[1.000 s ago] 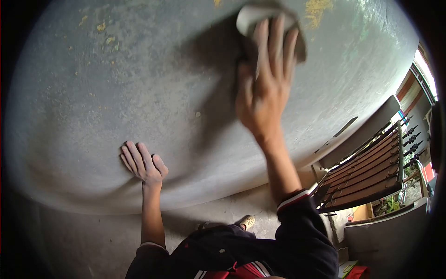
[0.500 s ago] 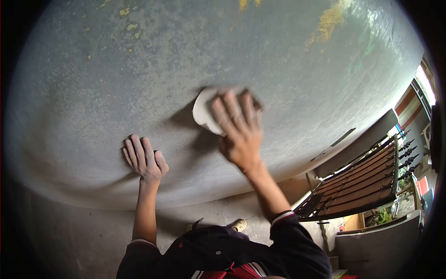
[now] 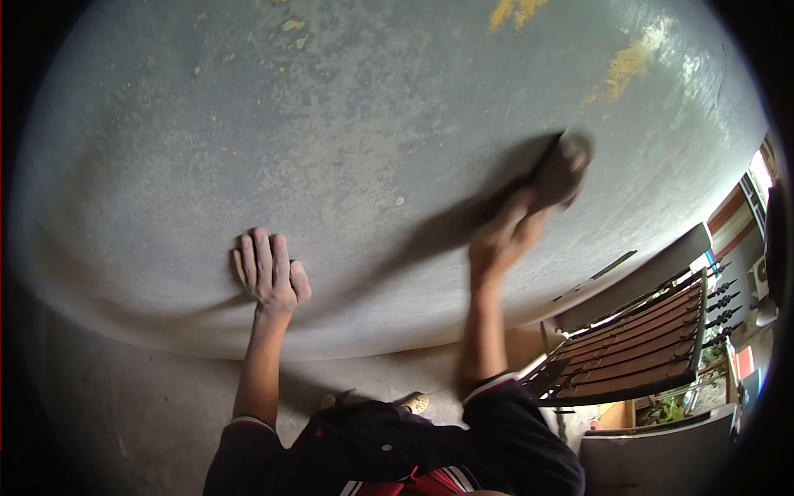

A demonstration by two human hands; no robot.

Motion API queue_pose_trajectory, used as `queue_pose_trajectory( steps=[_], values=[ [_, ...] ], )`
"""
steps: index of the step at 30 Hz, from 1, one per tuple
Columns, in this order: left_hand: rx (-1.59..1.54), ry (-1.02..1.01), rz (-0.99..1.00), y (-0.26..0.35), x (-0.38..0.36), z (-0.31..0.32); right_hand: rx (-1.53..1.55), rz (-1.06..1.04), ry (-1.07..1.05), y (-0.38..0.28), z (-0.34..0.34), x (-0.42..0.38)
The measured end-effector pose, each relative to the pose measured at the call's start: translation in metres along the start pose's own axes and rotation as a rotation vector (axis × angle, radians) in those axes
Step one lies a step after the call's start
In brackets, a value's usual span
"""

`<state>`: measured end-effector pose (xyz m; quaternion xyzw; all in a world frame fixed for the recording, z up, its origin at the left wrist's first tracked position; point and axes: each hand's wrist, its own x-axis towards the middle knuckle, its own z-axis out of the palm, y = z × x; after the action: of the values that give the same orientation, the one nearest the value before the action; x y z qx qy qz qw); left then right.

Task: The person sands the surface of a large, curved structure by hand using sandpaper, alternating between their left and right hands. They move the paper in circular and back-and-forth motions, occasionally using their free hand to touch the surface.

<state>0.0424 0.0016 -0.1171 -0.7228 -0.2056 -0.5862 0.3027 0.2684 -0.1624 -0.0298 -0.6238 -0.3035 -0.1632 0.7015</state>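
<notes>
1. My right hand (image 3: 506, 236) grasps a blurred pad (image 3: 559, 174), which sits at my fingers, against or close to the grey wall (image 3: 331, 124); I cannot tell which.
2. My left hand (image 3: 270, 269) lies flat on that wall, unclenched, holding nothing, lower and left of my grip.
3. The gate (image 3: 637, 343) stands below and right of my grip, well apart.

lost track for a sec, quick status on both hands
Left hand open, palm on grey surface; right hand gripping blurred pad at the surface; nothing seen between them.
</notes>
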Motion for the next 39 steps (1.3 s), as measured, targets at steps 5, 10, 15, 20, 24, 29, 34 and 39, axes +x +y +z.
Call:
queue_pose_trajectory(
  steps=[5, 10, 15, 20, 24, 29, 34, 39],
  values=[
    [-0.049, 0.043, -0.035, -0.002, -0.004, 0.000, -0.412, -0.754, -0.242, 0.005, 0.039, -0.086],
    [-0.042, 0.051, -0.047, -0.001, -0.004, 0.001, -0.187, -0.324, -0.026, 0.034, -0.002, -0.016],
    [-0.001, 0.000, 0.026, -0.003, -0.003, -0.002, -0.527, -0.848, -0.286, 0.032, 0.015, -0.067],
    [-0.027, 0.057, -0.047, 0.003, -0.004, 0.001, -0.240, -0.468, 0.053, 0.030, -0.012, 0.003],
    [-0.029, 0.041, -0.048, 0.001, -0.005, 0.001, -0.506, -0.749, -0.205, 0.064, 0.006, -0.088],
    [-0.044, 0.030, -0.043, 0.001, -0.004, 0.000, -0.301, -0.465, -0.025, 0.002, -0.031, 0.036],
    [-0.026, -0.018, 0.030, -0.002, -0.001, -0.004, -0.450, -0.581, -0.173, 0.052, 0.000, -0.075],
    [-0.022, -0.010, 0.029, -0.001, -0.002, -0.005, -0.088, -0.148, -0.104, -0.007, -0.035, 0.029]
  ],
)
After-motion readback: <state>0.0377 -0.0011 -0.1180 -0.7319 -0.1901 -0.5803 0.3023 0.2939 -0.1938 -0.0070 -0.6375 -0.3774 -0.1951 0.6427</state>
